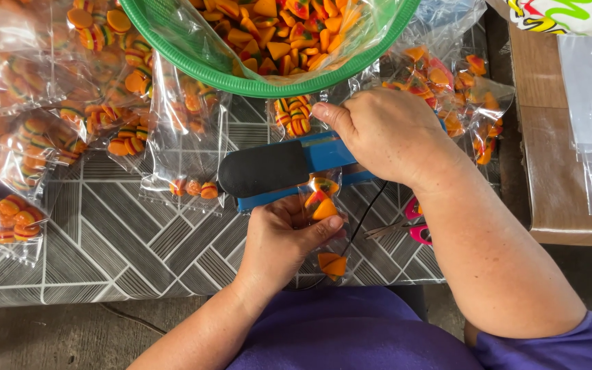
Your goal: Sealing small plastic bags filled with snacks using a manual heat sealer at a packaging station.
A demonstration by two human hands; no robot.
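A blue heat sealer with a black handle [263, 167] lies across the patterned table. My right hand [384, 130] rests on top of its blue arm, fingers curled over it. My left hand [284, 240] is below it and pinches a small clear bag of orange wedge-shaped candies [321, 199], whose top edge sits in the sealer's jaw. A few more candies of the same bag [333, 265] hang below my left hand.
A green basket [241, 82] lined with clear plastic and full of orange candies stands at the back. Several sealed bags of round candies [90, 116] lie at the left and behind the sealer. Pink scissors [416, 223] lie under my right forearm. A cardboard box [549, 157] stands at the right.
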